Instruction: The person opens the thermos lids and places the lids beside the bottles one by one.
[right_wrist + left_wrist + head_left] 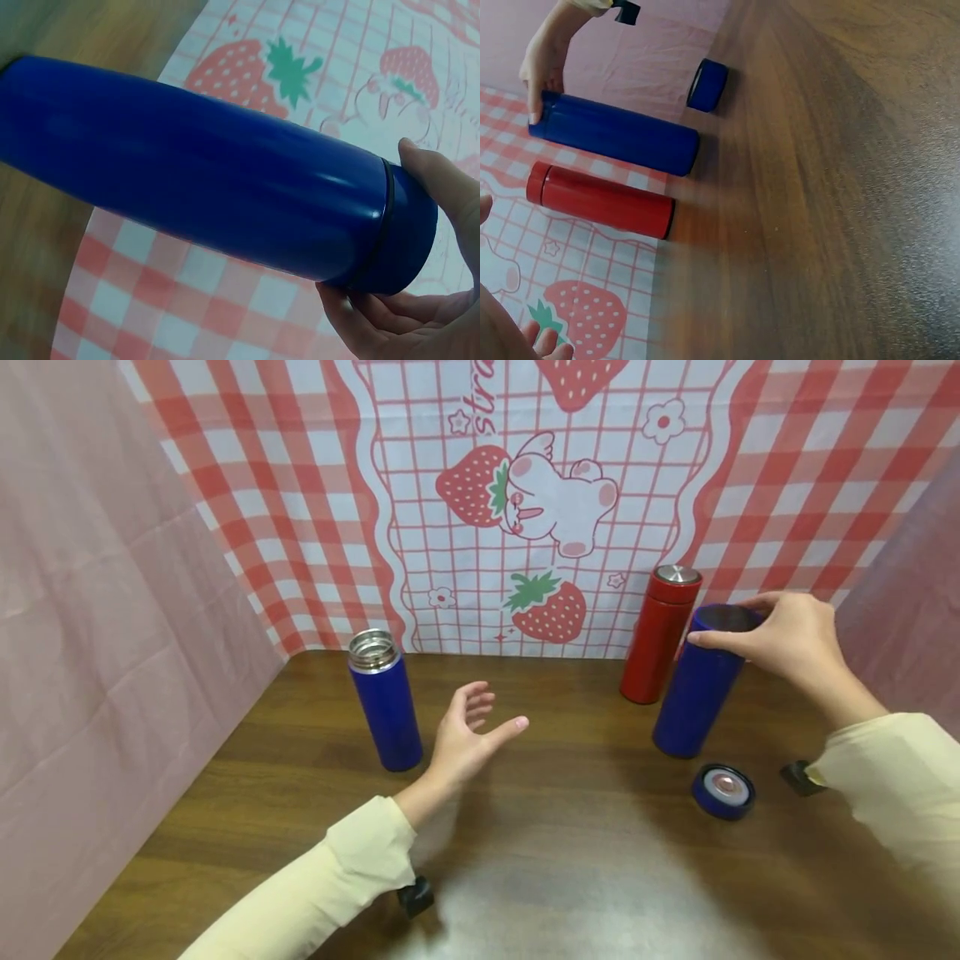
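Note:
My right hand [795, 631] grips a blue thermos flask [693, 702] by its capped top, thumb on one side and fingers on the other. In the right wrist view a dark ring separates the flask's blue body [202, 165] from its lid [409, 232]. My left hand [459, 739] hovers over the middle of the table, fingers spread and holding nothing. Just left of it, a second blue flask [388, 714] stands upright without a lid, its steel neck showing. A loose blue lid [722, 793] lies with its inner side up, in front of the gripped flask.
A red thermos flask [654, 639] with a steel-topped lid stands close behind the gripped one. The wooden table [540, 843] ends at a strawberry-print cloth [480, 602] at the back. Pink cloth [90, 610] hangs at the sides.

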Action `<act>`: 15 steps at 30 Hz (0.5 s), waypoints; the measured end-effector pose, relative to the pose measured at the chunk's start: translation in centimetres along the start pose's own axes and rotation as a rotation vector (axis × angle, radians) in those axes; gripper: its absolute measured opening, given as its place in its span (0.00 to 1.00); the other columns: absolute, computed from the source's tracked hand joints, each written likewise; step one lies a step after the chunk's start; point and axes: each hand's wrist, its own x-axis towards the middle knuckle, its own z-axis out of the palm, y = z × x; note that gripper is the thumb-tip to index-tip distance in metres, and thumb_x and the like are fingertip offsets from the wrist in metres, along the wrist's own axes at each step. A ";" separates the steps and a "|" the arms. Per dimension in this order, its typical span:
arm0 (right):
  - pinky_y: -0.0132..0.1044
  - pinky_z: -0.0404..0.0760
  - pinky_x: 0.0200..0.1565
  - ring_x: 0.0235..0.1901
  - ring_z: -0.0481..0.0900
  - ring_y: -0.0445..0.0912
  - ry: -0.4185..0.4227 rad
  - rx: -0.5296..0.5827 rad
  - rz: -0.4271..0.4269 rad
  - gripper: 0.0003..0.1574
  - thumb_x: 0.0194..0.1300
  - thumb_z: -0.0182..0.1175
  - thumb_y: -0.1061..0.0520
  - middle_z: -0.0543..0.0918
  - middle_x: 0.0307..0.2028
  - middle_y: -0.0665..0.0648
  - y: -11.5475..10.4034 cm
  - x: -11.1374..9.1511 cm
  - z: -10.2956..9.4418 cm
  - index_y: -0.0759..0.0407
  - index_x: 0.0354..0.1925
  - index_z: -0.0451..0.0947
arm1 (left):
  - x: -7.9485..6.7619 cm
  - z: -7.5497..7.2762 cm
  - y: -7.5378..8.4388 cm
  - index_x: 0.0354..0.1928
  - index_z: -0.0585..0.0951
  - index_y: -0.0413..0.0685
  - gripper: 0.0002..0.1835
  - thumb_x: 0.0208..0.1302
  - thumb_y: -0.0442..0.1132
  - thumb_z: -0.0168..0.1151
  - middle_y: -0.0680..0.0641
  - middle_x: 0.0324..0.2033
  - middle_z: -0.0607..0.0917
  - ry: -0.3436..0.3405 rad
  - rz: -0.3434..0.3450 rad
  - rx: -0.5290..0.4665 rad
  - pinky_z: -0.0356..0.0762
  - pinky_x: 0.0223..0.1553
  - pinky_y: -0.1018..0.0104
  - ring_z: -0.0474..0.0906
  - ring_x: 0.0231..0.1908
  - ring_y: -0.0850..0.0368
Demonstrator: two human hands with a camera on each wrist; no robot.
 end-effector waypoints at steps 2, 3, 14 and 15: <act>0.50 0.68 0.38 0.46 0.73 0.65 -0.004 0.010 -0.022 0.54 0.46 0.68 0.27 0.80 0.48 0.77 -0.8 -0.3 0.1 0.69 0.54 0.77 | -0.1 0.1 -0.1 0.61 0.69 0.41 0.35 0.50 0.39 0.73 0.38 0.55 0.79 0.016 0.017 0.015 0.73 0.62 0.52 0.75 0.57 0.45; 0.48 0.69 0.37 0.46 0.73 0.64 -0.007 0.017 -0.032 0.54 0.45 0.68 0.27 0.80 0.47 0.76 -1.2 -0.5 0.1 0.68 0.54 0.77 | -0.2 0.1 -0.1 0.60 0.70 0.41 0.35 0.50 0.39 0.73 0.38 0.54 0.79 0.021 0.028 0.024 0.73 0.61 0.51 0.75 0.57 0.45; 0.51 0.78 0.41 0.48 0.77 0.61 -0.093 0.103 -0.092 0.52 0.44 0.69 0.26 0.81 0.49 0.73 -4.9 -2.4 0.0 0.64 0.53 0.78 | -0.4 0.4 -0.2 0.56 0.76 0.45 0.32 0.48 0.45 0.75 0.45 0.54 0.81 0.005 0.090 0.157 0.72 0.62 0.54 0.75 0.58 0.49; 0.50 0.78 0.40 0.48 0.77 0.61 -0.100 0.111 -0.095 0.52 0.43 0.69 0.26 0.81 0.49 0.73 -5.1 -2.5 0.0 0.64 0.53 0.78 | -0.4 0.4 -0.1 0.56 0.76 0.45 0.32 0.47 0.44 0.75 0.45 0.54 0.81 0.002 0.092 0.158 0.72 0.62 0.54 0.75 0.58 0.49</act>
